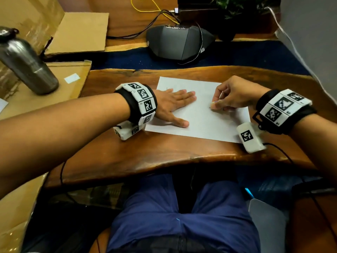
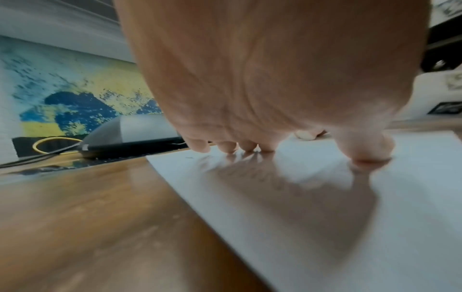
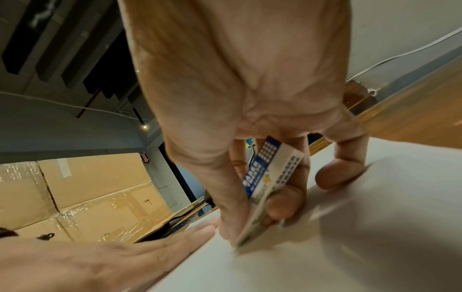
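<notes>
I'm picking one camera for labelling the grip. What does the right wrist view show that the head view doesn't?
Only the right wrist view: the blue-and-white printed sleeve of the eraser, pinched by the right hand, its corner on the paper. Only the head view: the metal bottle, the grey desk device and the plant. Both: the paper, the left hand flat on it, cardboard boxes.

left grip [image 1: 171, 105] lies flat, palm down, fingers straight; right grip [image 1: 233, 97] curled, thumb and fingers pinching.
</notes>
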A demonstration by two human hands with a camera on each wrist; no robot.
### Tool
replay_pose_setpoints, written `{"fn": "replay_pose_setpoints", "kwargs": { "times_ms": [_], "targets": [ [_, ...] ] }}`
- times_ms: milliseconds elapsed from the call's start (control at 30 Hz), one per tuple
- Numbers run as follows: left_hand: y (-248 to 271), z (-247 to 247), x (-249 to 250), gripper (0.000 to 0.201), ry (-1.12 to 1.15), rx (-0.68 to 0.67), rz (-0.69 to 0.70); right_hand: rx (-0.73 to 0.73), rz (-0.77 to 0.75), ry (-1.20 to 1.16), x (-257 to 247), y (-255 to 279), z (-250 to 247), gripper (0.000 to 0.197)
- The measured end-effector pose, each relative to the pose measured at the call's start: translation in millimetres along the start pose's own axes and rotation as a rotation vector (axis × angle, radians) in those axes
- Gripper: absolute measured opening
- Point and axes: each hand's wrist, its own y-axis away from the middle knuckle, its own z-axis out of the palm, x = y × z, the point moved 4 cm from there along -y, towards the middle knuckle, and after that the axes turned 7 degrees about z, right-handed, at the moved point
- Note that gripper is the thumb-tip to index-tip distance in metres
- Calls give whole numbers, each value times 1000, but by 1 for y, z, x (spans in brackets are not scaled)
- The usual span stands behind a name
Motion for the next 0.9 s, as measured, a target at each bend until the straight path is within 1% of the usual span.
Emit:
{"fn": "replay_pose_setpoints", "kwargs": {
  "times_ms": [100,200,300,400,433,500,533,600,667,733,800,833,900],
  "targets": [
    [-1,2,1,108,8,3,-22,-3,-9,9,1,0,-1,17],
    [1,7,17,115,30,4,-22,-58,-21,43,6,3,-3,18],
    [4,10,33,109,89,3,31,-118,-28,84,18,10,-8,16],
    [9,6,38,107,138,43,99,-168,-12,113,31,21,-19,16],
    [10,4,35,109,139,65,88,-171,0,118,36,24,-23,19],
    [11,3,25,115,146,81,19,-158,37,114,46,29,-31,26],
    [10,3,21,117,156,75,-17,-150,55,107,51,31,-33,26],
    [9,3,14,119,169,56,-59,-121,58,101,55,34,-33,19],
    [6,1,13,122,173,55,-67,-41,-2,126,50,39,-29,12],
    [3,-4,16,127,189,96,-64,37,-104,134,35,45,-21,10],
    [-2,-8,20,131,208,149,-43,59,-177,100,20,49,-11,12],
    [-6,-9,22,131,217,155,-29,60,-202,89,14,49,-6,14],
    [-13,-7,23,129,213,114,-15,59,-240,107,6,48,3,14]
  ]
}}
